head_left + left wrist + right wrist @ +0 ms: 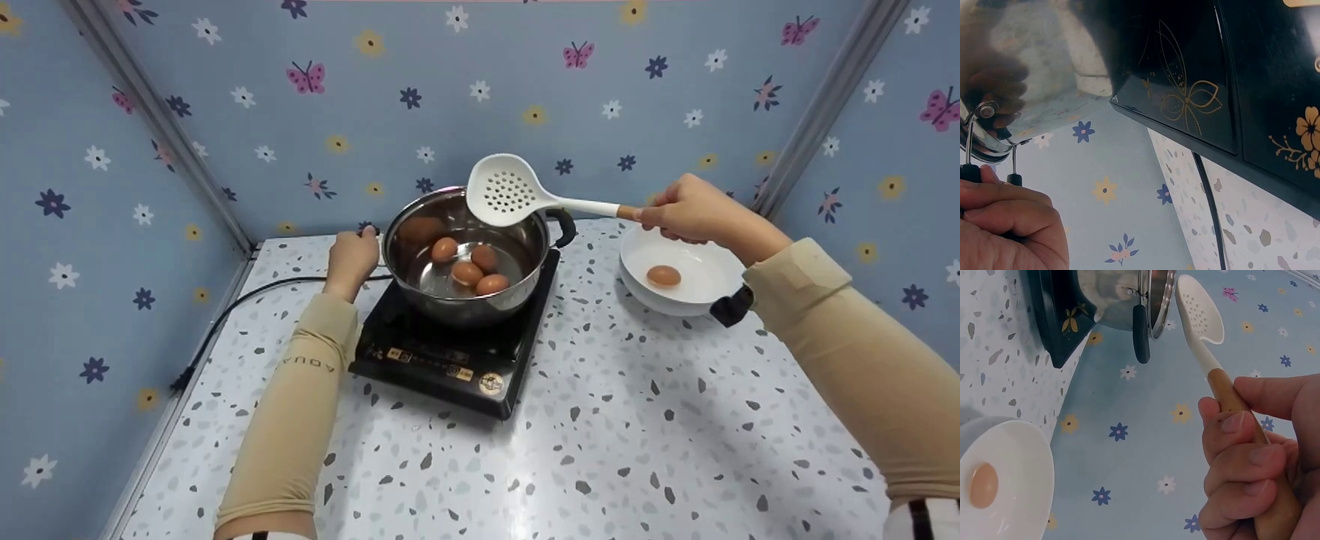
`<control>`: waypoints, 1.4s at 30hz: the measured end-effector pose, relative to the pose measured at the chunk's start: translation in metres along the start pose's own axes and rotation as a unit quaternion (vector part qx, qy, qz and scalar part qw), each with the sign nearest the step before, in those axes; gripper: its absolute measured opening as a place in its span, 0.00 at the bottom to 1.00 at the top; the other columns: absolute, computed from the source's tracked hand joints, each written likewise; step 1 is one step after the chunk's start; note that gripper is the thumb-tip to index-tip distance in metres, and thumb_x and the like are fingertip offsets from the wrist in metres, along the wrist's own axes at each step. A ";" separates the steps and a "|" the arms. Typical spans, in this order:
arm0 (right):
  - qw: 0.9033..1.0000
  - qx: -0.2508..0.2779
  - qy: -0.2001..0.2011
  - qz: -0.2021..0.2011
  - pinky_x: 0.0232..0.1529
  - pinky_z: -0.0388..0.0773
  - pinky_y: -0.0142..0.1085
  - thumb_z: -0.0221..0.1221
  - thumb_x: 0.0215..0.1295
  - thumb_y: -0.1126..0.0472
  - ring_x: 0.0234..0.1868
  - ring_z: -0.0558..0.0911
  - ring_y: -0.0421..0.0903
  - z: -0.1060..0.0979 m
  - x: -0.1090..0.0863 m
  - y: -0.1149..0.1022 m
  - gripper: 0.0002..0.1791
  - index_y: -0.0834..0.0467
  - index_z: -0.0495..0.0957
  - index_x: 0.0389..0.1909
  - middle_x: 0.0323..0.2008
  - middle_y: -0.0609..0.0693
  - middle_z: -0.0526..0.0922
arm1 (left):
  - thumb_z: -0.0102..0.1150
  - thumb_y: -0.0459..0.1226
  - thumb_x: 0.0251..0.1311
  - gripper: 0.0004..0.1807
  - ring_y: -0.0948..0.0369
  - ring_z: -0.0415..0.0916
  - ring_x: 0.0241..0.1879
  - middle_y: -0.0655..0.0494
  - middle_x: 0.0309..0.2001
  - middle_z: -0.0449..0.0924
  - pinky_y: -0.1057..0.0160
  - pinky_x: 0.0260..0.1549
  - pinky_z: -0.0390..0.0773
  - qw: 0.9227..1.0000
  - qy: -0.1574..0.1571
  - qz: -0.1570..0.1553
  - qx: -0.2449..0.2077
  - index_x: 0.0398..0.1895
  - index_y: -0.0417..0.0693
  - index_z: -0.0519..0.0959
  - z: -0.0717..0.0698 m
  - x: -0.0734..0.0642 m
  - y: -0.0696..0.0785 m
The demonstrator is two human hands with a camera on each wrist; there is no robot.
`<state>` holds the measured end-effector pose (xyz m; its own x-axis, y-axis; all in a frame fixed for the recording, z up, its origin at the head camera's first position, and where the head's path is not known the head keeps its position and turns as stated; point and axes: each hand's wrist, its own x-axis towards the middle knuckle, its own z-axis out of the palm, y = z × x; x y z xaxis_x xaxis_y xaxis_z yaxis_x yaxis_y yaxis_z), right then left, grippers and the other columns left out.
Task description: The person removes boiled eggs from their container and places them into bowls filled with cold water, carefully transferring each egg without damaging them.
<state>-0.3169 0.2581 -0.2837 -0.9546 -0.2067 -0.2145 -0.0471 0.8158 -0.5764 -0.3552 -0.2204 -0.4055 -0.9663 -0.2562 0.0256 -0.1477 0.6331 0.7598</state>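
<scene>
My right hand (694, 210) grips the wooden handle of a white slotted skimmer (508, 190), whose bowl is over the far right part of the pot's rim with nothing in it. The steel pot (469, 306) holds several brown eggs (466, 273) in water. With curled fingers, my left hand (352, 259) holds the pot's left handle, a black grip on metal stems seen in the left wrist view. Below and beyond the right forearm stands a white bowl (637, 289) with one brown egg (664, 277) inside.
A black induction cooker (427, 386) supports the pot. Its power cord (255, 291) runs left across the speckled table (600, 435). Flower-patterned panels (480, 97) enclose the back and sides. The pot's right handle (562, 227) sticks out toward the bowl.
</scene>
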 end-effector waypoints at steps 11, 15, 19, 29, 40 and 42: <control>0.999 -0.046 0.001 -0.019 0.25 0.66 0.35 0.58 0.82 0.50 0.23 0.68 0.42 0.016 0.011 -0.016 0.21 0.64 0.89 0.51 0.20 0.45 0.74 | 0.36 0.45 0.86 0.33 0.34 0.76 0.70 0.23 0.67 0.77 0.37 0.69 0.74 1.000 -0.003 -0.004 -0.003 0.65 0.21 0.77 0.000 -0.001 -0.001; 0.997 -0.066 0.014 -0.028 0.25 0.65 0.34 0.59 0.82 0.50 0.22 0.68 0.41 0.022 0.014 -0.018 0.22 0.64 0.90 0.49 0.19 0.44 0.74 | 0.34 0.46 0.87 0.32 0.38 0.79 0.63 0.24 0.65 0.79 0.39 0.65 0.75 1.000 -0.013 -0.010 -0.007 0.62 0.24 0.79 0.000 -0.001 -0.001; 0.996 -0.082 0.027 -0.027 0.26 0.65 0.35 0.60 0.81 0.48 0.24 0.68 0.42 0.027 0.014 -0.021 0.22 0.64 0.91 0.50 0.21 0.44 0.74 | 0.34 0.46 0.87 0.32 0.40 0.78 0.59 0.24 0.64 0.79 0.40 0.63 0.75 1.000 -0.016 -0.008 -0.008 0.61 0.24 0.79 0.000 -0.001 -0.001; 0.993 -0.109 0.040 -0.029 0.22 0.60 0.33 0.61 0.80 0.47 0.21 0.65 0.41 0.035 0.014 -0.027 0.20 0.60 0.92 0.47 0.19 0.44 0.73 | 0.34 0.45 0.86 0.32 0.35 0.78 0.66 0.23 0.66 0.78 0.37 0.66 0.75 1.000 -0.009 -0.001 -0.008 0.63 0.22 0.78 0.000 -0.001 -0.001; 0.986 -0.150 0.063 -0.046 0.21 0.57 0.34 0.61 0.80 0.47 0.20 0.64 0.41 0.046 0.012 -0.034 0.19 0.57 0.92 0.42 0.18 0.44 0.71 | 0.34 0.44 0.87 0.32 0.36 0.77 0.66 0.23 0.67 0.77 0.38 0.67 0.74 1.000 -0.014 -0.007 -0.012 0.65 0.21 0.76 -0.001 -0.001 -0.001; 0.984 -0.156 0.066 -0.046 0.21 0.58 0.35 0.61 0.79 0.47 0.21 0.65 0.42 0.048 0.013 -0.035 0.19 0.57 0.93 0.44 0.19 0.44 0.73 | 0.34 0.45 0.87 0.33 0.36 0.77 0.67 0.23 0.67 0.77 0.38 0.67 0.74 1.000 -0.015 -0.006 -0.011 0.65 0.21 0.76 -0.001 -0.001 0.000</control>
<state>-0.3134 0.2010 -0.3036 -0.9710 -0.2325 -0.0555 -0.2040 0.9272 -0.3142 -0.3540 -0.2208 -0.4053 -0.9702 -0.2423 -0.0025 -0.1551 0.6131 0.7746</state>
